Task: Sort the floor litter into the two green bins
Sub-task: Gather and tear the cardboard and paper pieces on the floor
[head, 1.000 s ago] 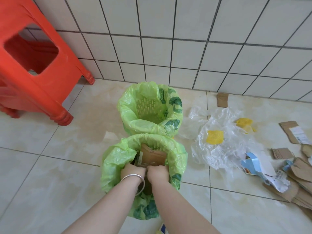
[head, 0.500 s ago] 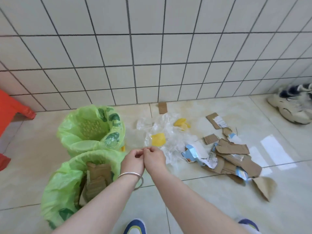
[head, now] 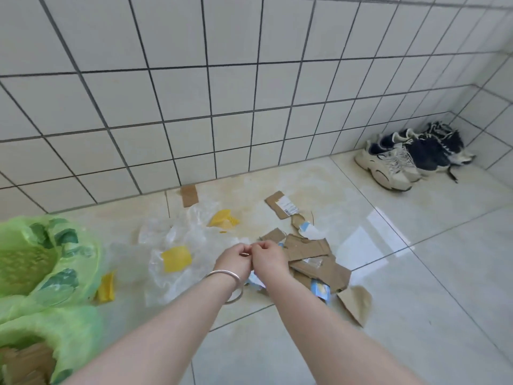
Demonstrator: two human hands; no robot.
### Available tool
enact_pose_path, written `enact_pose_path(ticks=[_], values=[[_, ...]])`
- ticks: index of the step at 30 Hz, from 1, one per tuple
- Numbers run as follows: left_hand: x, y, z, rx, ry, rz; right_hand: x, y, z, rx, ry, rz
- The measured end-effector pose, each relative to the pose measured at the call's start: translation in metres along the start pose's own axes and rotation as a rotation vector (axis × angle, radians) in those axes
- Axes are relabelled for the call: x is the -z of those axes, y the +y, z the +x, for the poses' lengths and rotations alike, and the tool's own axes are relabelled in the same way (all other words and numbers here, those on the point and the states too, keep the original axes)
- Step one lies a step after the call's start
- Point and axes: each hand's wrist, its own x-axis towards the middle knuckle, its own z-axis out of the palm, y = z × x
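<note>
Two bins lined with green bags stand at the left edge: the far bin [head: 69,276] and the near bin [head: 72,329], which has brown cardboard [head: 25,362] inside. My left hand [head: 233,259], with a silver bangle on its wrist, and my right hand [head: 268,258] hover together with fingers curled and knuckles touching, just above the left side of a pile of torn cardboard [head: 313,254]. Nothing shows in either hand. Clear plastic film [head: 172,240] with a yellow piece [head: 176,258] on it lies between the bins and the hands.
More yellow scraps lie near the wall [head: 223,219] and beside the far bin [head: 107,287]. A labelled cardboard piece [head: 281,204], a small piece by the wall [head: 189,195] and a loose flap [head: 356,302] lie around. Sneakers [head: 402,159] sit in the right corner.
My hands left the near bin, where they had pressed cardboard down, and swung right to hover over the cardboard pile. The view turned right with them.
</note>
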Motion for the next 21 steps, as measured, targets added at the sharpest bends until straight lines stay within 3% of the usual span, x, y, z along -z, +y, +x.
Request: enact_pose_path(ticks=[11, 21], values=[[-0.049, 0.031, 0.064, -0.029, -0.156, -0.009, 0.051, 0.006, 0.065, -0.011, 0.074, 0.030], [-0.089, -0.009, 0.154, 0.034, -0.150, 0.040, 0.075, 0.078, 0.159, -0.085, 0.070, 0.027]])
